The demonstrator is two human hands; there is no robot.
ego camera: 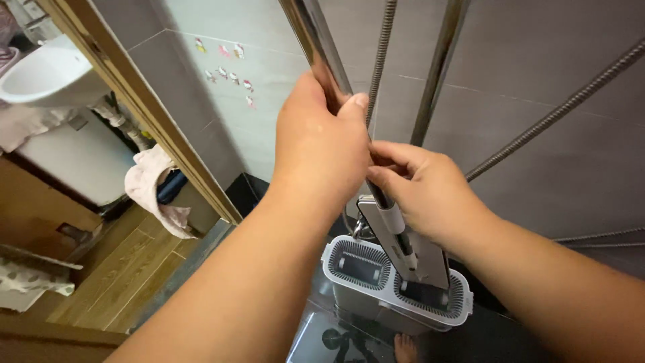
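Left hand [319,144] clenched around the shiny metal mop handle [316,40], high on the pole. Right hand [420,188] just below it, fingers pinched on the same handle, thumb side toward the left hand; the two hands are almost touching.

Handle runs down to a flat mop head [413,252], folded upright and sitting in the right-hand slot of a grey and white two-slot mop bucket [363,286]. Left slot holds nothing. Judged from this: the head is partly in the slot, not pushed fully down; the rest of the stroke is left.

Bucket stands on a dark glossy floor [497,336] by grey wall tiles [537,60]. Shower hoses [379,60] hang behind the handle.

Hard to make out: the mop pad's face, water in the bucket, handle top cut off. A bare foot [405,348] shows at the bottom edge. A white basin [47,74] and a pink cloth [151,185] lie beyond the door frame [144,101].
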